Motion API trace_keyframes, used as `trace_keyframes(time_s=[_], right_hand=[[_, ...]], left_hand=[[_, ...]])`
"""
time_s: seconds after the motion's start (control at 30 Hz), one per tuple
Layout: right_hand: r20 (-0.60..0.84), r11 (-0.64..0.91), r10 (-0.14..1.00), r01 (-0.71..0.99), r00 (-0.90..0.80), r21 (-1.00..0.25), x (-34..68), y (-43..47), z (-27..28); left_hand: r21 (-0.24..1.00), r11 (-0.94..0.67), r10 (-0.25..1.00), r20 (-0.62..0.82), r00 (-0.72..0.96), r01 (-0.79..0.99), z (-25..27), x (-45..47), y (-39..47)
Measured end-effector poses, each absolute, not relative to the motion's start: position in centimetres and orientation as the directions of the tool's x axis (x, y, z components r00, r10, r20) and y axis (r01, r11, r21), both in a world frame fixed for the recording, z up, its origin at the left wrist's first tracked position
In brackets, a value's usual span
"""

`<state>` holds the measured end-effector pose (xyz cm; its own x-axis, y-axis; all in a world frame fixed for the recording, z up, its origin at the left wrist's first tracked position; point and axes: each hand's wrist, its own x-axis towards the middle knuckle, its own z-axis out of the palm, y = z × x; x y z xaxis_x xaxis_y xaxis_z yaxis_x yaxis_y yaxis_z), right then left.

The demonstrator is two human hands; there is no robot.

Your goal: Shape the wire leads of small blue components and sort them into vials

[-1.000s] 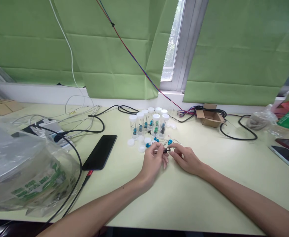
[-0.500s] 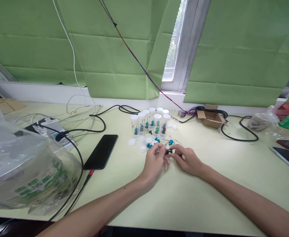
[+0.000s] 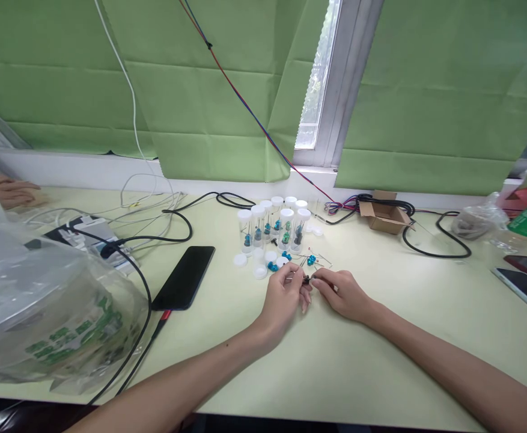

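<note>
My left hand (image 3: 283, 294) is closed, its thumb and fingers pinching a small black push-pin-shaped part (image 3: 306, 279). The fingertips of my right hand (image 3: 341, 291) are pinched together at the right end of that part; its tip is largely hidden by them. Just beyond lie loose blue parts of a similar shape (image 3: 272, 266) and a blue cluster (image 3: 311, 260) among thin pins (image 3: 325, 261). Behind these stand several clear tubes (image 3: 285, 231) with white caps, holding blue, green and black pieces. A loose white cap (image 3: 240, 260) lies left of the tubes.
A black phone (image 3: 184, 276) lies to the left, beside a plastic-bagged container (image 3: 65, 325) and cables. A small open cardboard box (image 3: 384, 218) stands at the back right. Two more phones (image 3: 522, 291) lie far right. Another person's hand (image 3: 13, 191) rests at the far left.
Another person's hand has come into view at the far left. My right fingertips have shifted slightly at the black part, of which less shows now. My left hand has barely moved.
</note>
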<state>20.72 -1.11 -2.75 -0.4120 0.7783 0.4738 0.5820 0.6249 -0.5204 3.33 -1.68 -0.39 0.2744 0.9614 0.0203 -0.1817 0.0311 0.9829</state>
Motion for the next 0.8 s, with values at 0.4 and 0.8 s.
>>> trace_keyframes(time_s=[0.4,0.8], right_hand=[[0.467,0.631,0.774,0.583,-0.428,-0.512,20.75,-0.99,-2.86],[0.476,0.616,0.782,0.611,-0.401,-0.497,20.68,-0.91,-2.88]], left_hand=[[0.979,0.062,0.956,-0.002,0.295,-0.194,-0.66,3.36,-1.59],[0.979,0.050,0.958,0.010,0.288,-0.199,-0.45,3.37,-1.67]])
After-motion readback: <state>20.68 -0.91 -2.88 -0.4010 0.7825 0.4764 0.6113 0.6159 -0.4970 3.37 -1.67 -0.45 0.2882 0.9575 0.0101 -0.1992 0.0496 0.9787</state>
